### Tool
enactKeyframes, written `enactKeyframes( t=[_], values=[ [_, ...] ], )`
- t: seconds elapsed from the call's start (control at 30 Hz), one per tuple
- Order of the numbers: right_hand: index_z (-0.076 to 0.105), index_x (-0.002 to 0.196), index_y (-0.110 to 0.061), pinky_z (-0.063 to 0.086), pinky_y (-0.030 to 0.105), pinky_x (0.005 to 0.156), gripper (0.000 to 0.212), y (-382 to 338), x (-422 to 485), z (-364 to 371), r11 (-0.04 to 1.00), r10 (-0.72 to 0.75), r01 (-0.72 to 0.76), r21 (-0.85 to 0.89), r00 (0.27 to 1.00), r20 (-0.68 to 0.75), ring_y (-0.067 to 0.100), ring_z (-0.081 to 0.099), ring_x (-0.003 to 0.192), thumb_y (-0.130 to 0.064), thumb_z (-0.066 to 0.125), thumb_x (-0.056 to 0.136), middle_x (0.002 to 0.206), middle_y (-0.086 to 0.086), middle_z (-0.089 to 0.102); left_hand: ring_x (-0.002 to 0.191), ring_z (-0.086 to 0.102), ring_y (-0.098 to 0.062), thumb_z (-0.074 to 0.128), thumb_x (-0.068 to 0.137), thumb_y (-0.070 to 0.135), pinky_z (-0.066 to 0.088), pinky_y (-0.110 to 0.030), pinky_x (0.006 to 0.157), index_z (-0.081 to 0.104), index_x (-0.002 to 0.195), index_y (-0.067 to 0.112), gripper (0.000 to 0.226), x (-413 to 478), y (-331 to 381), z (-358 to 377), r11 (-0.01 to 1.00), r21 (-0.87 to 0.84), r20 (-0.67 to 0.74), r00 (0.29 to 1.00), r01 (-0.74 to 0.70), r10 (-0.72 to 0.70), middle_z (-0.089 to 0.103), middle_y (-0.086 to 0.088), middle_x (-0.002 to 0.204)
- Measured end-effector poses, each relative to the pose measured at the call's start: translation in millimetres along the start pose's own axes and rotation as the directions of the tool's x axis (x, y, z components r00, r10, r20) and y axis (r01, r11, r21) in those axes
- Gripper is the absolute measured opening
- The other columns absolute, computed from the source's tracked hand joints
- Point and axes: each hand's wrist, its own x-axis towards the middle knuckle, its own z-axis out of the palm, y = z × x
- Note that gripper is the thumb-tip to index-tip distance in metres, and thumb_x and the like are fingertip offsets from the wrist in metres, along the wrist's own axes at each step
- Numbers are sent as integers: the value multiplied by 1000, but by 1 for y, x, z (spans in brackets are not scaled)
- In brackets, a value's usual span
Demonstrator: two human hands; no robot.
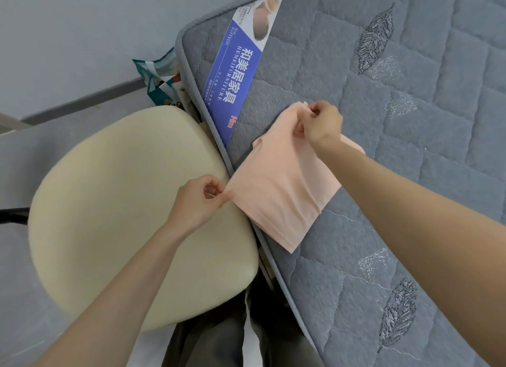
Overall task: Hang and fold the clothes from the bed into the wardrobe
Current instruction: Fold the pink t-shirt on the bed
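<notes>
A pale pink garment (279,186) lies folded over the near edge of the grey quilted mattress (410,120). My left hand (200,199) pinches its left corner, just off the mattress edge above the cream seat. My right hand (320,124) pinches the far top corner and holds it slightly raised. The cloth is stretched between both hands, with its lower corner hanging over the bed's edge. No wardrobe is in view.
A round cream chair seat (123,216) stands against the bed's left side. A blue printed label (235,71) lies on the mattress corner. A patterned bag (161,79) sits on the floor behind the chair, by the wall.
</notes>
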Motion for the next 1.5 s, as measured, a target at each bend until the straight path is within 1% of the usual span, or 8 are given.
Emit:
enactKeyframes(
  t=[0.2,0.5,0.8,1.03,1.13,1.23,1.33,1.5],
  values=[
    [65,102,-7,59,28,68,19,7,-4,-3,995,-32,29,99,999,31,18,66,63,-9,52,89,82,11,66,61,60,-18,71,85,16,55,-34,68,53,80,11,19,0,-2,13,932,-285,-33,970,223,-242,63,-11,75],
    [53,130,-11,43,35,92,35,66,-42,-74,940,-60,52,-336,998,-13,28,52,110,-13,37,99,136,11,40,57,55,-14,45,92,57,44,-22,51,67,79,12,52,-58,25,86,856,-200,282,864,478,-417,70,-2,76],
    [51,96,-15,53,50,82,4,99,-36,-75,980,66,-91,-176,988,-142,33,62,92,-19,49,97,104,7,60,71,64,-24,63,86,24,55,-43,77,60,67,17,21,-79,18,142,906,-210,186,925,367,-331,71,-2,74],
    [39,87,-16,53,53,76,9,85,-31,-76,984,-11,-22,-175,983,-183,33,57,88,-14,35,95,90,4,54,49,57,-4,62,90,16,44,-11,47,54,71,12,21,-85,-3,136,876,-231,213,900,424,-379,65,1,67],
    [42,89,-15,53,51,79,9,88,-32,-77,989,52,-74,-126,984,-171,34,60,90,-16,39,97,86,0,52,53,56,-8,60,90,27,48,-20,55,58,70,13,24,-86,0,135,881,-159,243,883,445,-402,67,4,66],
    [48,112,-12,42,39,77,16,91,-48,-75,985,32,-71,-158,971,-235,32,54,103,-15,42,98,115,9,51,52,49,-16,54,85,47,44,-28,55,52,52,17,44,-91,15,125,947,114,112,943,302,-314,57,1,51],
    [43,136,-15,35,38,88,43,91,-73,-65,894,-334,234,-383,917,-219,32,40,116,-13,43,93,135,14,42,55,38,-16,51,88,38,29,-29,50,37,55,18,41,-89,45,111,985,165,-137,990,58,-35,40,5,52],
    [27,151,-28,6,48,120,48,87,-89,-30,753,-441,500,-428,866,236,32,8,147,-27,26,103,161,7,13,127,44,-25,35,94,19,35,-35,104,47,135,9,44,-27,75,107,822,422,-146,865,-384,479,50,-8,137]
  ],
)
